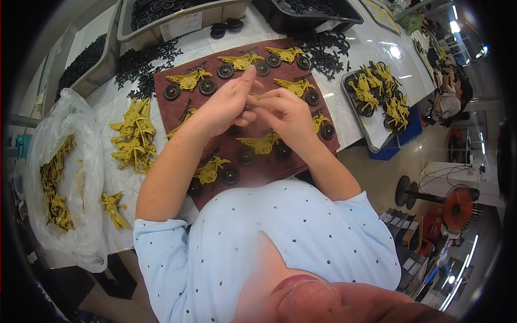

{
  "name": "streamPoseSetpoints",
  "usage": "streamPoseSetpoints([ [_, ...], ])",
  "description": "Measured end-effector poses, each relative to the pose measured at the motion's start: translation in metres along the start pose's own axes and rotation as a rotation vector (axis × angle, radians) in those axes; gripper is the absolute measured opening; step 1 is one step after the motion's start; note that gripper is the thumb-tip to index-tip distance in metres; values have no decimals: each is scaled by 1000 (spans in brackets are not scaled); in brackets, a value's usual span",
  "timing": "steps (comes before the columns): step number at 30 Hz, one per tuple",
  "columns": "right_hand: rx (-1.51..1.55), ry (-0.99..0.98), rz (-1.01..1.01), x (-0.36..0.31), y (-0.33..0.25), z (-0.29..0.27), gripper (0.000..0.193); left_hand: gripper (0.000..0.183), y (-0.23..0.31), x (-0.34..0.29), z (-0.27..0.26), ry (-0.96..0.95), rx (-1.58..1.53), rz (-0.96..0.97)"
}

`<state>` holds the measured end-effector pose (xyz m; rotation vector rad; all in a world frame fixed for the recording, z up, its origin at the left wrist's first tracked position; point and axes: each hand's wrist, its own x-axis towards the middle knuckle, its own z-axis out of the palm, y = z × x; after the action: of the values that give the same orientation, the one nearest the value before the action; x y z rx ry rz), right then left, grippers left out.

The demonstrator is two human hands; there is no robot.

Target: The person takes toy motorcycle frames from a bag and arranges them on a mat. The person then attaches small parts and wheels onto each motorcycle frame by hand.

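Observation:
My left hand (232, 105) and my right hand (284, 114) meet over the middle of a dark red cloth (242, 180). The left fingers curl inward with the thumb raised; the right fingers pinch toward them. Something small sits between the fingertips, mostly hidden, and I cannot make out its kind. Around the hands lie yellow toy motorcycle bodies (193, 79), each beside black spoked wheels (208, 86) and thin black parts. Just below the hands is another yellow body (260, 143) with a wheel (246, 156) near it.
Left of the cloth are a pile of yellow bodies (133, 137) and a plastic bag (97, 202) of more. Grey bins (207, 16) and a black bin (318, 26) hold black parts. A tray (377, 137) of assembled toy motorcycles stands right. An orange fan (458, 210) stands beyond.

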<state>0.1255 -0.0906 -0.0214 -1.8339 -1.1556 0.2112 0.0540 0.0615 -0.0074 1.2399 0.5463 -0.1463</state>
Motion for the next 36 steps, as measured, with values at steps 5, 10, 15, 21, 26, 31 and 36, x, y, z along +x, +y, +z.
streamPoseSetpoints([
  [5,509,-3,406,-1,13,-15,16,56,0,11,5,-204,-5,8],
  [10,610,-14,438,-2,36,-32,18,40,-4,28,16,-239,12,14],
  [15,563,11,416,-4,38,-44,25,32,-9,46,31,-159,-151,-1],
  [21,458,72,427,-6,58,-61,21,21,-2,55,34,-99,36,34],
  [26,-7,110,72,-4,60,-57,19,22,-11,58,46,-103,627,484],
  [31,531,172,406,-1,46,-55,19,26,-14,56,52,-109,438,427],
  [36,481,317,410,-2,78,-51,18,20,-8,65,50,24,767,459],
])
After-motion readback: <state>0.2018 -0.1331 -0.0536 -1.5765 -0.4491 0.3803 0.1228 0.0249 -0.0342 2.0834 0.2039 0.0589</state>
